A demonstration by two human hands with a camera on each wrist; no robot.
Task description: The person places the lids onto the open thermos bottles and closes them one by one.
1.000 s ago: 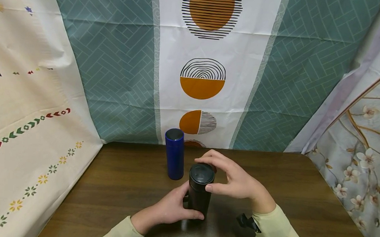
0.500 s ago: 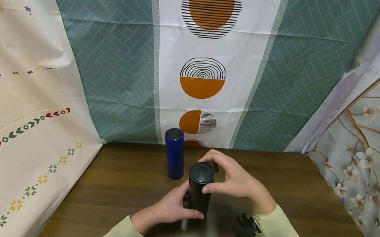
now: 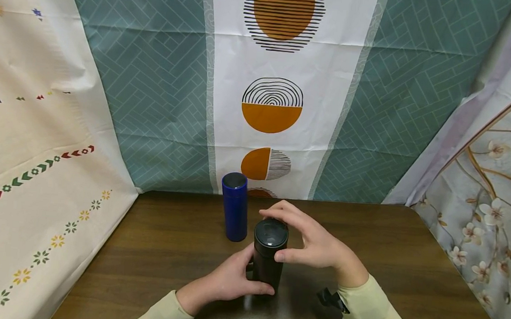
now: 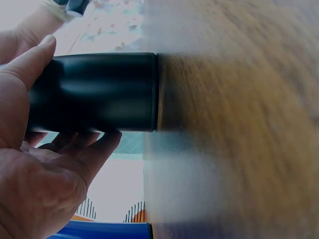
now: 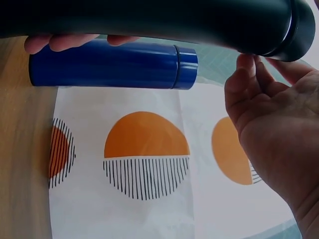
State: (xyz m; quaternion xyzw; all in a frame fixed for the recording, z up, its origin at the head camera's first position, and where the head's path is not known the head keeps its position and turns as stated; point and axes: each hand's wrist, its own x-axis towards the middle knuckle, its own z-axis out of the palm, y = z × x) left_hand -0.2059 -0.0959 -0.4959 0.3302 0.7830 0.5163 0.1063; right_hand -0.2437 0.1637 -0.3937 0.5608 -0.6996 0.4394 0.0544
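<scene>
A black vacuum flask (image 3: 267, 273) stands upright on the wooden table. My left hand (image 3: 231, 278) grips its lower body, thumb across the near side; in the left wrist view the flask's base (image 4: 152, 92) meets the tabletop. My right hand (image 3: 312, 240) holds the flask's lid (image 3: 271, 232), thumb on the near right side and fingers curled round the far side. In the right wrist view a thin bright line shows at the seam below the lid (image 5: 303, 31), and the right thumb is hidden.
A blue vacuum flask (image 3: 234, 215) with a dark top stands upright just behind and left of the black one. Patterned cloth (image 3: 150, 121) hangs behind the table (image 3: 161, 272), with more cloth at both sides.
The right fingers slid back to the right round the lid, then forward to the left again. The left hand and both flasks have stayed in place.
</scene>
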